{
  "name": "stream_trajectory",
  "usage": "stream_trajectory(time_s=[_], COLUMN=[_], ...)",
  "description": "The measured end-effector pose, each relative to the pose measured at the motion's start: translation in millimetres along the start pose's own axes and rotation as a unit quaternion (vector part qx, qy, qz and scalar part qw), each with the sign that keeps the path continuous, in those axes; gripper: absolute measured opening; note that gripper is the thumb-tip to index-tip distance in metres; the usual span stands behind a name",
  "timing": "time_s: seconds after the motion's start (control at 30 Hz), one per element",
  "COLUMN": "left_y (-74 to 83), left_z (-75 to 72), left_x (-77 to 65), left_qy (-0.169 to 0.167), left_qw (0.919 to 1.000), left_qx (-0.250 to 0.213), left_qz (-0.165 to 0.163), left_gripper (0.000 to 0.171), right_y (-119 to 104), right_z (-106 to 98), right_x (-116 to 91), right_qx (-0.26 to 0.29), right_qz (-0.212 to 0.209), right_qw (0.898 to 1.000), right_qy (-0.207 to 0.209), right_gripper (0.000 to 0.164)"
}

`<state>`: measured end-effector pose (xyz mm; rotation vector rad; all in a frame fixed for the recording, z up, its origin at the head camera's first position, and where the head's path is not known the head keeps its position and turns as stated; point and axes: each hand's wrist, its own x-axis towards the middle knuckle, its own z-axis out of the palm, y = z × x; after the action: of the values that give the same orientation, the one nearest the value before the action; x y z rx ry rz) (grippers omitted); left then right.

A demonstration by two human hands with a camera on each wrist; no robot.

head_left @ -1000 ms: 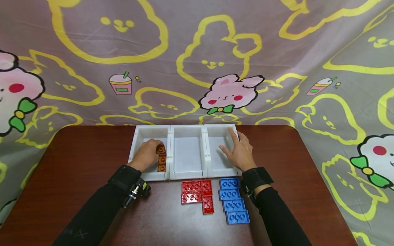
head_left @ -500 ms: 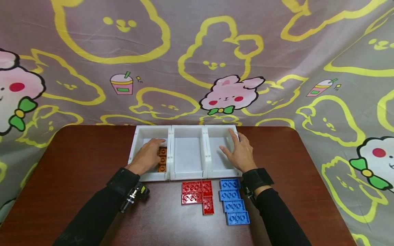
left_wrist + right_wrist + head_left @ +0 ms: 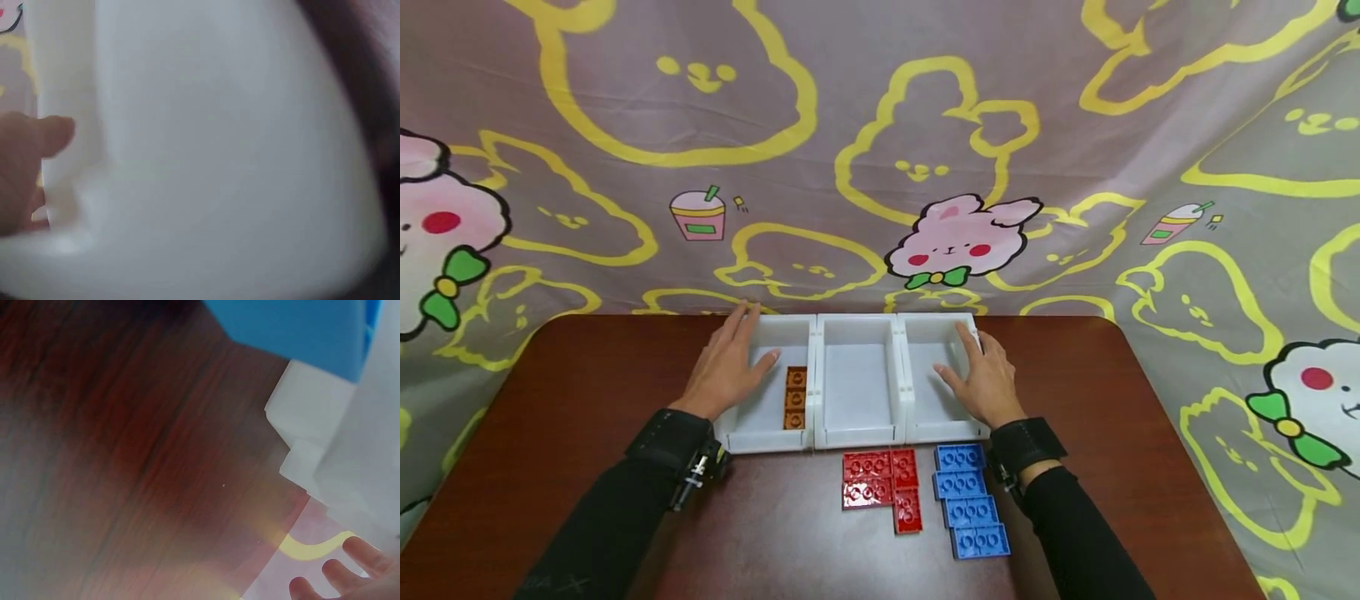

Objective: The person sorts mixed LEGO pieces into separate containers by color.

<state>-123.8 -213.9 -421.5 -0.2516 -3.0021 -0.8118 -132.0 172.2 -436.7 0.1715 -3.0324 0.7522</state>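
Note:
My left hand (image 3: 722, 367) lies over the left wall of the left white bin (image 3: 771, 439), fingers straight and thumb spread inward over the bin. A short row of brown toy bricks (image 3: 795, 398) lies along that bin's right wall, apart from the hand. Over the right wall of the right white bin (image 3: 940, 432) rests my right hand (image 3: 988, 383), its fingers extended and its thumb pointing into the bin. Neither hand holds anything. In the left wrist view, the left thumb (image 3: 57, 134) shows beside the blurred white bin wall. Some right fingers (image 3: 340, 575) appear in the right wrist view.
Between the two outer bins stands a middle white bin (image 3: 860, 435). Several red toy bricks (image 3: 880, 479) and several blue toy bricks (image 3: 970, 504) lie in front of the bins on the brown table (image 3: 1097, 400). A patterned cloth (image 3: 820, 200) hangs behind the table.
My left hand has let go of the brown bricks, leaving them in the left bin, and has moved left onto that bin's outer wall. The right hand has stayed in place.

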Motion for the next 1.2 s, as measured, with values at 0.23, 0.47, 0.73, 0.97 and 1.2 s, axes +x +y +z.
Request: stream_trajectory(time_s=[0.23,0.47,0.73,0.97,1.2], left_y=[3.0,3.7,3.0,1.8,-1.2], left_z=[3.3,5.4,4.9,6.3,5.6], left_x=[-0.6,-1.7,3.3,3.3,4.0], left_qy=[0.005,0.013,0.006,0.013,0.016], left_qw=[0.9999,0.9997,0.9997,0.9997,0.9998], left_qx=[-0.001,0.01,0.011,0.014,0.005], left_qz=[-0.012,-0.018,-0.023,-0.012,-0.015], left_gripper=[0.082,0.081,0.08,0.079,0.079], right_y=[1.4,-27.7,-81.8,-88.6,-95.9], right_z=[-4.6,-16.6,16.7,47.3,54.2], right_x=[-3.1,-38.5,-112.3,-138.8,-151.1], right_qx=[-0.006,-0.011,-0.093,-0.192,-0.164], right_qz=[-0.028,-0.199,-0.363,-0.357,-0.355], right_qw=[1.0,0.966,0.926,0.914,0.92], right_qy=[0.008,0.164,0.045,-0.004,-0.015], right_gripper=[0.083,0.058,0.028,0.037,0.031])
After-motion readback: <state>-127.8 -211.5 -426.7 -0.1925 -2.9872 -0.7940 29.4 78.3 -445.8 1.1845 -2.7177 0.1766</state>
